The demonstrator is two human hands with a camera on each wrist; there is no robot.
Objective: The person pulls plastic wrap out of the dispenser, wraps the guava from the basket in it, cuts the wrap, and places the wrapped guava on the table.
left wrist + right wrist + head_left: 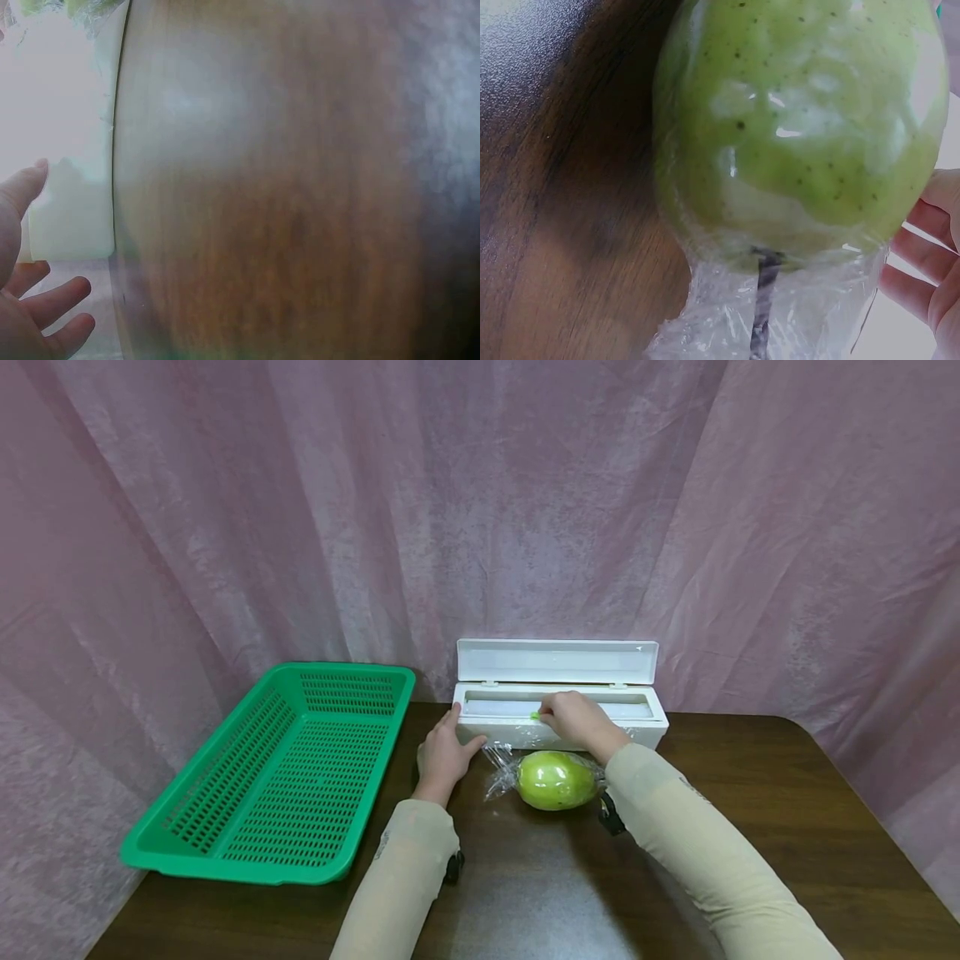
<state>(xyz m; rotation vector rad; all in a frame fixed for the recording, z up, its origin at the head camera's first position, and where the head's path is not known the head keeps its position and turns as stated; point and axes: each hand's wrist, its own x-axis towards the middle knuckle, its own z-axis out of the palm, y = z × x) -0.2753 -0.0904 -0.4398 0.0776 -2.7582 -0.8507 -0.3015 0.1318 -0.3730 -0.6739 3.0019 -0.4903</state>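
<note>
In the head view, a white cling film dispenser stands with its lid raised and the film roll visible inside. My right hand pinches a small bright green cutter slider on the dispenser's front edge. At the left end, my left hand rests against the box, thumb on its front and fingers spread, as the left wrist view also shows. Just in front lies a green speckled fruit with a dark stem, wrapped in clear film that bunches at both ends.
A green slotted plastic basket stands to the left on the brown wooden table. Behind the table hangs a pink curtain, close to the raised lid. The table's right edge slopes away beyond the right forearm.
</note>
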